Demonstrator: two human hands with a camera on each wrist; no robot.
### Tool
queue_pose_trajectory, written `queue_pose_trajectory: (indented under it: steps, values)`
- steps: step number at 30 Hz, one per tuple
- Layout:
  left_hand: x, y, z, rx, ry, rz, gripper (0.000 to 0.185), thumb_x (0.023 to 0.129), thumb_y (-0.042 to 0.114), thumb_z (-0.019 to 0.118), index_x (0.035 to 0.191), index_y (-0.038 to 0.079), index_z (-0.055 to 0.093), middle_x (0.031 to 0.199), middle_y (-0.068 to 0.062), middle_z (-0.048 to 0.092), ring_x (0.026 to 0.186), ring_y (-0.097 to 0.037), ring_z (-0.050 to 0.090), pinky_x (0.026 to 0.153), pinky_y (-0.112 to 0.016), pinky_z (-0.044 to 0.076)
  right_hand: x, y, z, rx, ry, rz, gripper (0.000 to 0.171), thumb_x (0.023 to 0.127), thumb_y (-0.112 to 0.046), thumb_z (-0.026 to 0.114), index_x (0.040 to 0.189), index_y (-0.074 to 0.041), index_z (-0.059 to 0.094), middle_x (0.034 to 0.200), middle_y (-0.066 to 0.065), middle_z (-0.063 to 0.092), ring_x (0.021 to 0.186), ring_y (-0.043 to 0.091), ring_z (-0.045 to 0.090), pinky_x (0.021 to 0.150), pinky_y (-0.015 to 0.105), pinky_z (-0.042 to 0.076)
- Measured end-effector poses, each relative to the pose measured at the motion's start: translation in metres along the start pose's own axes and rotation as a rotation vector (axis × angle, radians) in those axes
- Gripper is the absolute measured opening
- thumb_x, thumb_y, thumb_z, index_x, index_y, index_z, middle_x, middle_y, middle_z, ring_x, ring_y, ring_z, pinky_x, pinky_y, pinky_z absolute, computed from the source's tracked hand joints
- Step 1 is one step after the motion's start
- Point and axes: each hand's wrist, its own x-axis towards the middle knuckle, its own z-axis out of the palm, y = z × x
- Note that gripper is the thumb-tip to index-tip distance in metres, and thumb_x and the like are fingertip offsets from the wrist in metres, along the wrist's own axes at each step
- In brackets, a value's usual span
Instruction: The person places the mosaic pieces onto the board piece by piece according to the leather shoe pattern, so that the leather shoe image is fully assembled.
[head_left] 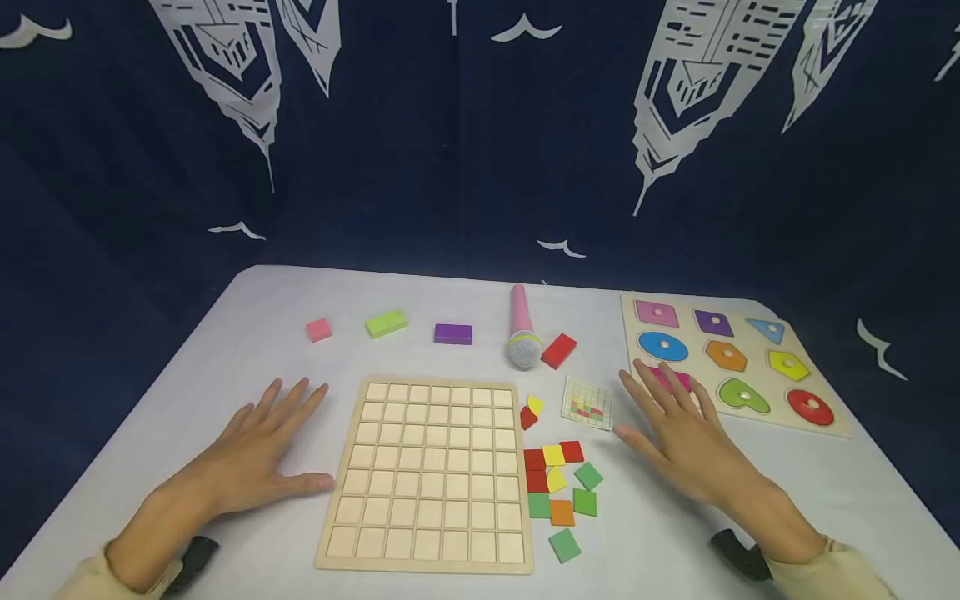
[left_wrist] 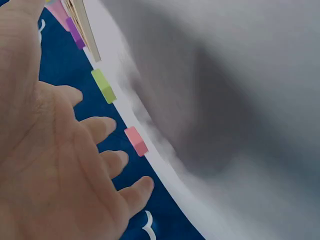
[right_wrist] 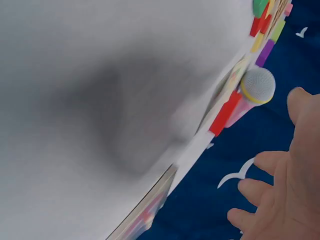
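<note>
A wooden grid board (head_left: 324, 533) with square cells lies flat at the table's front middle. My left hand (head_left: 251, 458) hovers to its left, fingers spread and thumb tip beside the board's edge, holding nothing. On the other side my right hand (head_left: 686, 446) is spread too, with nothing in it, between a small pattern card (head_left: 587, 403) and a wooden shape puzzle (head_left: 780, 421). Right of the board lie several loose coloured tiles: green (head_left: 565, 546), orange (head_left: 562, 512), red and yellow (head_left: 553, 455). Both palms appear in the wrist views, raised above the white surface.
Behind the board stand a pink block (head_left: 318, 330), a lime block (head_left: 386, 323), a purple block (head_left: 453, 334) and a red block (head_left: 558, 351). A toy microphone (head_left: 524, 350) lies near the red one. A dark patterned curtain (head_left: 450, 167) hangs behind the white table (head_left: 262, 333).
</note>
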Motion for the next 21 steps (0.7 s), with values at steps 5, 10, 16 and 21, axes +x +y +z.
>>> queue_pose_trajectory:
  steps: [5,10,16,21]
  values:
    - [0.003,0.004,0.004,-0.035,-0.034,0.018,0.127,0.061,0.085,0.068,0.161,0.024,0.019,0.166,-0.021,0.018,0.151,-0.051,0.007,0.114,-0.072,0.011,0.008,-0.013,0.002,0.041,-0.049,-0.02,0.074,0.098,-0.055,0.053,0.159,-0.02,0.029,0.168,0.012,0.019,0.154,0.041,0.009,0.121,0.064,-0.003]
    - [0.007,0.008,0.006,-0.053,-0.076,0.039,0.134,0.055,0.084,0.071,0.162,0.026,0.016,0.166,-0.022,0.017,0.15,-0.053,0.008,0.113,-0.073,0.013,0.018,-0.025,0.008,0.06,-0.067,-0.081,0.068,0.098,-0.051,0.056,0.155,-0.018,0.039,0.167,0.011,0.024,0.153,0.042,0.011,0.121,0.064,0.004]
    - [0.013,0.011,0.005,-0.064,-0.117,0.03,0.14,0.049,0.082,0.076,0.162,0.025,0.015,0.165,-0.024,0.015,0.15,-0.054,0.008,0.112,-0.075,0.013,0.037,-0.04,0.014,0.059,-0.072,-0.19,0.058,0.095,-0.034,0.067,0.147,-0.016,0.051,0.164,0.012,0.03,0.15,0.041,0.02,0.119,0.063,0.019]
    - [0.019,0.015,0.005,-0.086,-0.181,0.016,0.141,0.046,0.076,0.082,0.161,0.023,0.021,0.165,-0.028,0.009,0.15,-0.054,0.004,0.111,-0.077,0.009,0.059,-0.047,0.016,0.15,-0.153,-0.282,0.054,0.094,-0.026,0.07,0.144,-0.016,0.055,0.155,0.011,0.045,0.141,0.037,0.038,0.111,0.056,0.04]
